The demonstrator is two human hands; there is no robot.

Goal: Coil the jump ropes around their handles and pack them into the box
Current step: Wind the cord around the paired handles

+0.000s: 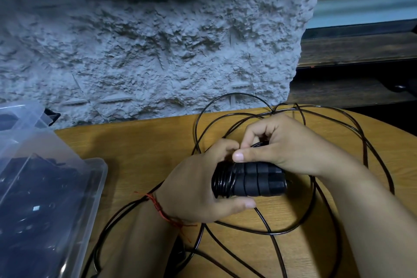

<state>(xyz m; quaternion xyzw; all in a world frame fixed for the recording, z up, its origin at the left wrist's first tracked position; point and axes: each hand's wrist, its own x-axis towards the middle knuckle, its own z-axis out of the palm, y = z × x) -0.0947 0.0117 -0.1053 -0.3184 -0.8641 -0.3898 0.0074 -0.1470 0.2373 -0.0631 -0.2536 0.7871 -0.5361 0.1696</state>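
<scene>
Box [99, 171] is sitting at far left on the table [140, 146]. It's clear plastic with an open top. Dark items are showing through the walls, probably ropes already packed, but it's too murky to count.

Left hand [198, 187] is wrapping round the left end of the two black handles [259, 181], fingers over the top and thumb underneath. That's a firm closed grip on the pair. The handles are lying side by side, roughly level, just above the table.

A few tight turns [222, 181] of the rope [239, 94] are sitting at that left end, right against the left palm. The rest of the foam grips are showing bare, so I'm judging the winding as early, well under half done.

Right hand [288, 142] is reaching over the top. Thumb and forefinger are pinching the rope right where it's meeting the turns, with the other fingers curled in. It's a narrow pinch on the rope, with the hand touching the handles.

Most of the rope is lying loose in big overlapping loops across the table, around and under both hands. One strand is trailing toward the box side and off the near edge.

Remaining, as I'm reading it: winding in all that slack, securing the end, and dropping the bundle into the box. Crossing loops are looking likely to snag as the slack is fed in.
</scene>
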